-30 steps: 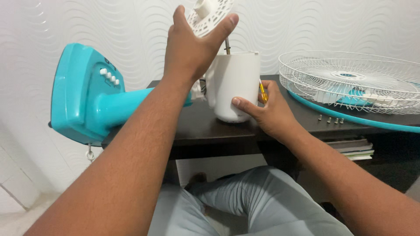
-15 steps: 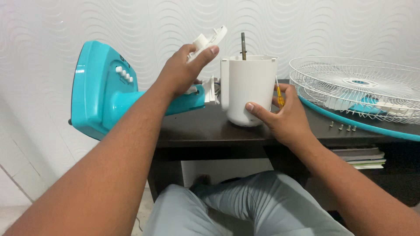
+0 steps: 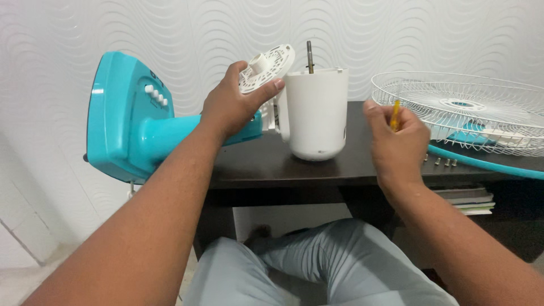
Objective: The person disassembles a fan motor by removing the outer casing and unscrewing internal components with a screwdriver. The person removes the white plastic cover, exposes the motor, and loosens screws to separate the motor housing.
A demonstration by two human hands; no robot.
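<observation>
Beside the white cylindrical plastic motor housing (image 3: 316, 113) on the dark table (image 3: 272, 164), the left hand (image 3: 232, 105) has lowered, gripping a round white slotted cover (image 3: 266, 68). Right of it, the right hand (image 3: 396, 141) has let go, now clasping a yellow-handled screwdriver (image 3: 395, 115).

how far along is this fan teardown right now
Done: the wire grille lies on the desk, screws beside it. In hand: left hand holds a white round cover; right hand holds a yellow screwdriver. Left: motor housing remains on the teal stand.
</observation>
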